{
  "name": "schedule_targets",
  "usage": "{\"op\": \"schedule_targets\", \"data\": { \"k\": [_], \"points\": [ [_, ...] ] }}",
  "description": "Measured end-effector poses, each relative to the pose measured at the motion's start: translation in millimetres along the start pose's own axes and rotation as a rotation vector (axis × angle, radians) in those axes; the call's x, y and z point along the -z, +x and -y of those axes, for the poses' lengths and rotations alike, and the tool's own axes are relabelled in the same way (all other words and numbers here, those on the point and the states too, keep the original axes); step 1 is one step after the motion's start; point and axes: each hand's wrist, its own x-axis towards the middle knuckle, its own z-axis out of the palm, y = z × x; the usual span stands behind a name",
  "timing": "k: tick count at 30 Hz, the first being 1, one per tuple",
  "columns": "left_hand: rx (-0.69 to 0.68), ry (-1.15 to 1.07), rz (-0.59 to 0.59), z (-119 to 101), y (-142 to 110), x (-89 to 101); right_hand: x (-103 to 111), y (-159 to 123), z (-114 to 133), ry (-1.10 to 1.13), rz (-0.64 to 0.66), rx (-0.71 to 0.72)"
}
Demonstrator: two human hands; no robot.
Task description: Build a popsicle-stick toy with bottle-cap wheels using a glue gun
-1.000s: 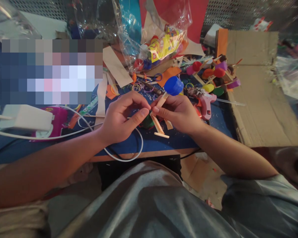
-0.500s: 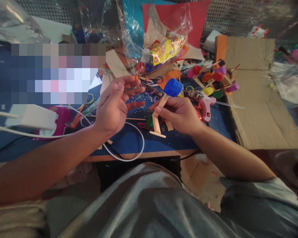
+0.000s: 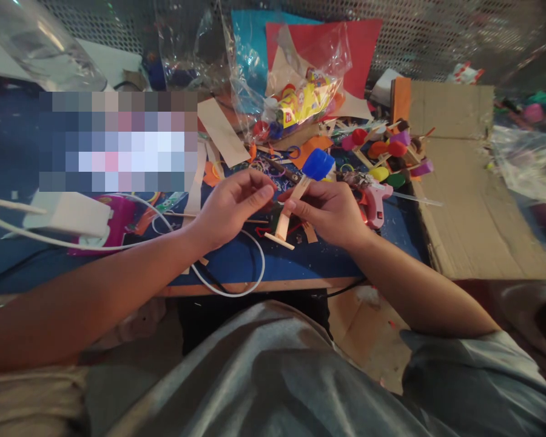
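Observation:
My right hand (image 3: 334,209) pinches a small figure of flat wooden craft sticks (image 3: 283,226) between thumb and fingers. A blue bottle cap (image 3: 318,164) tops the figure, and a short crosspiece is at its lower end. Just left of it, my left hand (image 3: 230,206) has its fingers curled and the thumb against the fingertips. Whether anything is in that pinch is too small to tell. The pink glue gun (image 3: 378,206) lies on the blue table beyond my right hand.
A white cable (image 3: 260,261) loops near the table's front edge. At left, a white adapter (image 3: 70,212) sits on a magenta box. Bottle caps and stick pieces (image 3: 391,152) are piled at the back right, beside a cardboard sheet (image 3: 477,212). A clear plastic bag (image 3: 250,67) stands behind.
My left hand has gone from spread fingers to a pinch and moved right, close to the stick figure. The right hand has turned the figure a little, still holding it.

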Motion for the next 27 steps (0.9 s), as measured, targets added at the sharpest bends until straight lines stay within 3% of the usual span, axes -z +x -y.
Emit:
{"op": "schedule_targets", "data": {
  "k": [3, 7, 16, 27],
  "points": [
    [0.152, -0.038, 0.13, -3.0, -2.2, -2.1, -1.3, -0.4, 0.3, -0.021, 0.028, 0.058],
    [0.243, -0.116, 0.181, -4.0, -3.3, -2.2, -1.7, -0.7, -1.0, -0.071, 0.02, 0.091],
    [0.317, -0.205, 0.087, -0.3, -3.6, -6.2, -0.8, 1.6, -10.4, -0.373, 0.013, 0.434],
    [0.217, -0.282, -0.036, -11.1, -4.4, -9.1, 4.9, -0.8, 3.4, -0.278, -0.062, 0.259]
  ]
}}
